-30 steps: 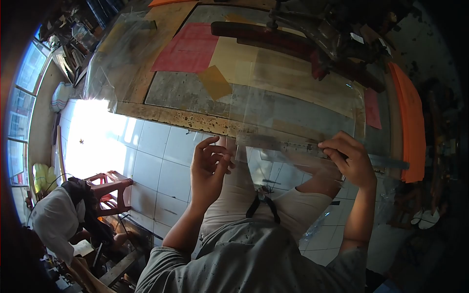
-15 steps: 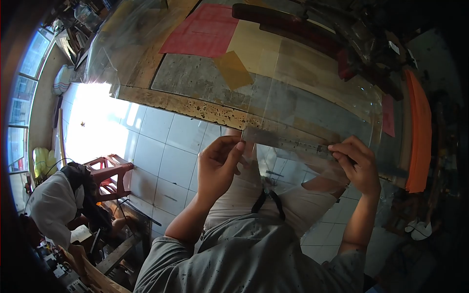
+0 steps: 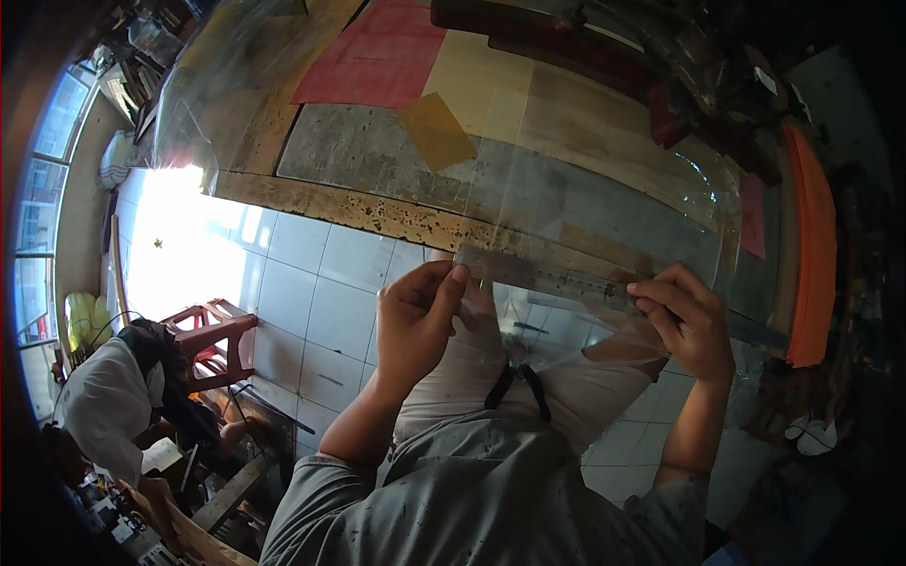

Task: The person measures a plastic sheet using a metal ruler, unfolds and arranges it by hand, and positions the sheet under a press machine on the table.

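A ruler lies crosswise along the front edge of the worktable, with small dark marks toward its right end. My left hand pinches its left end between thumb and fingers. At the opposite end, the fingers of my right hand are closed on the ruler and seem to catch the clear plastic sheet too. That thin, shiny sheet spreads across the tabletop and hangs over the front edge above my lap.
On the worktable are a red sheet and a small ochre piece. Orange material hangs at the right. A red stool stands on the tiled floor, near another person at lower left.
The ruler and both hands have shifted very slightly left in the view, along with the table. Both hands keep the same grip.
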A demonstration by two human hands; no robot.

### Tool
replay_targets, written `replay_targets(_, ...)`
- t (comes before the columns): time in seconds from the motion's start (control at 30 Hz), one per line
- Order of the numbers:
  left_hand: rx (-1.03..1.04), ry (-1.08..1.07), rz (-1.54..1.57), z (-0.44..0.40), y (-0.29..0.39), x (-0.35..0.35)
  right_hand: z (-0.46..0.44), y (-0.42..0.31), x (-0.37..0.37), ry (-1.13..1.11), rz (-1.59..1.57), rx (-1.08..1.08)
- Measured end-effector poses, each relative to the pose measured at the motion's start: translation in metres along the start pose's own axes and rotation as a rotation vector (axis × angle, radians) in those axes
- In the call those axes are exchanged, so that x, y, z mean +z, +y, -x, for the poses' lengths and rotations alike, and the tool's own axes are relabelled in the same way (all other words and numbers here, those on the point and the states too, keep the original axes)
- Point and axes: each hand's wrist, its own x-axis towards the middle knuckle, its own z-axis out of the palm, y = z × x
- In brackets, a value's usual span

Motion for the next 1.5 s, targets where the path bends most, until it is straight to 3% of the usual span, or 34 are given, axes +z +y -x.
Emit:
replay_targets(0.67, 0.016, 0.029, -0.01, -0.004, 0.0, 0.006, 0.0, 0.0, 0.003, -0.004, 0.071, -0.026)
replay_targets(1.0, 0.082, 0.118, -0.069, -0.007, -0.006, 0.005, 0.037, 0.021, -0.038, -0.022, 0.126, 0.071)
replay_targets(1.3, 0.166, 0.188, -0.114, -0.019, -0.004, -0.031, 0.077, 0.05, -0.034, 0.253, 0.249, -0.003)
replay_targets(1.5, 0.162, 0.146, -0.192, -0.026, -0.001, -0.059, 0.082, 0.047, -0.022, 0.283, 0.39, -0.078)
